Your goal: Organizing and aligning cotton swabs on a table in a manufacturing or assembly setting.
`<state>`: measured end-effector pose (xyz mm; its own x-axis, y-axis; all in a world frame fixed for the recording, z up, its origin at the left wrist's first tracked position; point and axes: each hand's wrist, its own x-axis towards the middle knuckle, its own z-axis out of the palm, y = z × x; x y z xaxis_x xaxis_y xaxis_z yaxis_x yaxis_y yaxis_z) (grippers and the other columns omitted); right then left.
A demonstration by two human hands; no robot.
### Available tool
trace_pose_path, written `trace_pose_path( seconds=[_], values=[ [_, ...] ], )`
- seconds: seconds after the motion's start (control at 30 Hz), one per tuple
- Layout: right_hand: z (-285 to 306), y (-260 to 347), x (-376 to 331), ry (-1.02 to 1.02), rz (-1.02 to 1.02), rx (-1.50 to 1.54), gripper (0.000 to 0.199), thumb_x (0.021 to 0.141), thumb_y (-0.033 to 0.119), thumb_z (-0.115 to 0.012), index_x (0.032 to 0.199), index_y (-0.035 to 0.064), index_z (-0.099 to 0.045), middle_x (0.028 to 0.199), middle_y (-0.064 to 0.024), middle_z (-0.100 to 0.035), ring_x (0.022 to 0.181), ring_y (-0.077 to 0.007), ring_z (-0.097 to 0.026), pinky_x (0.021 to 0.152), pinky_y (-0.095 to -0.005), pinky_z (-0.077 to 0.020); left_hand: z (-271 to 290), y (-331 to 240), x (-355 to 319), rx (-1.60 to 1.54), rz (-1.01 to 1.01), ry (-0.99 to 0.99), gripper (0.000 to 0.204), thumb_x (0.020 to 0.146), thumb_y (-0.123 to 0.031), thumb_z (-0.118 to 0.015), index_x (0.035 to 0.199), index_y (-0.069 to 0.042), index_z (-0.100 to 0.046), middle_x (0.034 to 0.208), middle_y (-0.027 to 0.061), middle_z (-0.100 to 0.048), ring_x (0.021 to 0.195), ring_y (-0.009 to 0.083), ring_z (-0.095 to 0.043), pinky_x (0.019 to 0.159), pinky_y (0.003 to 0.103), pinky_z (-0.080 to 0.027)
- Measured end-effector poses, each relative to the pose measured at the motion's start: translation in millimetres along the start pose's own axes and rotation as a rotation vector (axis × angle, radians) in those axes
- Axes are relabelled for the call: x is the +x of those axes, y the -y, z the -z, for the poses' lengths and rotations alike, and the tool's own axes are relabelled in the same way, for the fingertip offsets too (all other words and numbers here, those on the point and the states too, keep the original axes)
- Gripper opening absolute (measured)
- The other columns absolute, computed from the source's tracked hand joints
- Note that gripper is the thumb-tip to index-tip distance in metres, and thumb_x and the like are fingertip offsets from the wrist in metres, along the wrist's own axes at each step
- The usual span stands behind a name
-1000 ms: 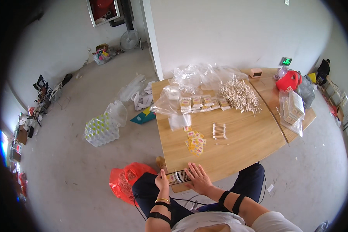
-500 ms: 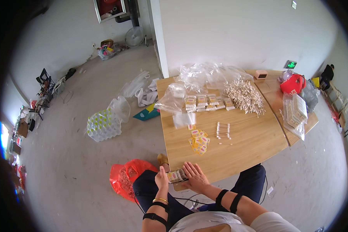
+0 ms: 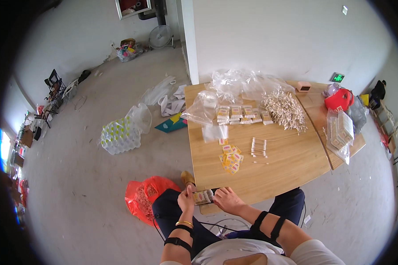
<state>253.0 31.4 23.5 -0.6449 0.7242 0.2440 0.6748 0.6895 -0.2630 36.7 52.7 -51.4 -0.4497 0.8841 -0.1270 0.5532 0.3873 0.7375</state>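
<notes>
Your left hand [image 3: 185,199] has the left end of the packet [image 3: 203,197] gripped, thumb on top. Your right hand [image 3: 227,200] is at its right end, fingers bent; can't tell whether they're pinching it or only pressing.

Packet sits between your hands at the near-left corner of the surface [image 3: 292,154] — resting or slightly lifted, can't tell. Long axis runs roughly left-right, right end a touch farther from you. Swabs show through the clear film.

Surface is wood-grain, with a seam toward the right. Ahead of you: loose cards [image 3: 231,160], a row of swabs [image 3: 258,147] lying left-right, one single swab [image 3: 261,162] just nearer. Behind those, finished-looking packets [image 3: 235,113], a swab heap [image 3: 284,110], clear bags [image 3: 243,84].

Room: grey floor [image 3: 88,190], pale wall [image 3: 269,35], red plastic bag [image 3: 137,198] by your left leg, fan [image 3: 160,36] far left, another person [image 3: 378,90] far right.

Labels: cards are yellow and white with a reddish mark — print too small to read. Wall carries a lit green sign [image 3: 338,77].
</notes>
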Motion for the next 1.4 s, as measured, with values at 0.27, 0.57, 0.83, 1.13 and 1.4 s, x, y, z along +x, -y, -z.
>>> trace_pose_path(
  seconds=[0.27, 0.57, 0.83, 1.13, 1.4],
  values=[
    [18, -25, -12, 0.004, -0.012, -0.06, 0.01, 0.08, 0.02, -0.065, 0.078, 0.012, -0.058, 0.08, -0.0036, -0.058, 0.087, -0.0221, -0.058, 0.085, -0.0358, -0.042, 4, -3, -2, 0.014, 0.054, 0.056, 0.065, 0.095, -0.059, -0.053, 0.089, 0.003, -0.071, 0.078, 0.0256, -0.068, 0.08, 0.0431, -0.068, 0.07, 0.047, -0.052],
    [2, 4, 3, 0.136, -0.158, 0.066, 0.031, 0.088, 0.033, -0.065, 0.107, 0.0079, -0.06, 0.108, -0.0104, -0.059, 0.111, -0.0284, -0.055, 0.098, -0.0413, -0.0408, 6, -9, -5, -0.012, 0.0, 0.006, 0.068, 0.096, -0.061, -0.05, 0.087, 0.003, -0.071, 0.077, 0.025, -0.067, 0.081, 0.0418, -0.068, 0.071, 0.046, -0.052],
    [-12, 15, -4, 0.192, -0.212, -0.19, 0.096, 0.087, 0.065, -0.055, 0.151, -0.0028, -0.031, 0.16, -0.019, -0.026, 0.15, -0.0316, -0.022, 0.123, -0.0447, -0.0158, 5, 17, 1, -0.067, 0.055, -0.038, 0.073, 0.1, -0.059, -0.039, 0.072, 0.004, -0.064, 0.072, 0.0268, -0.063, 0.073, 0.0442, -0.065, 0.065, 0.049, -0.048],
    [-28, 26, 6, 0.181, -0.267, -0.137, 0.097, 0.089, 0.065, -0.052, 0.15, -0.0069, -0.029, 0.16, -0.0218, -0.025, 0.15, -0.0338, -0.02, 0.123, -0.046, -0.0153, -23, 25, 5, -0.164, -0.006, 0.048, 0.074, 0.101, -0.059, -0.042, 0.065, 0.004, -0.057, 0.062, 0.0138, -0.061, 0.059, 0.0261, -0.058, 0.061, 0.046, -0.044],
    [24, -114, -49, -0.157, -0.756, -0.044, 0.062, 0.082, 0.025, -0.071, 0.136, 0.0023, -0.049, 0.133, -0.016, -0.051, 0.129, -0.0354, -0.043, 0.107, -0.0476, -0.0375, 0, 22, 31, -0.228, -0.171, -0.173, 0.053, 0.105, -0.048, -0.039, 0.097, 0.003, -0.052, 0.094, 0.0179, -0.053, 0.093, 0.0334, -0.053, 0.087, 0.044, -0.041]
  ],
)
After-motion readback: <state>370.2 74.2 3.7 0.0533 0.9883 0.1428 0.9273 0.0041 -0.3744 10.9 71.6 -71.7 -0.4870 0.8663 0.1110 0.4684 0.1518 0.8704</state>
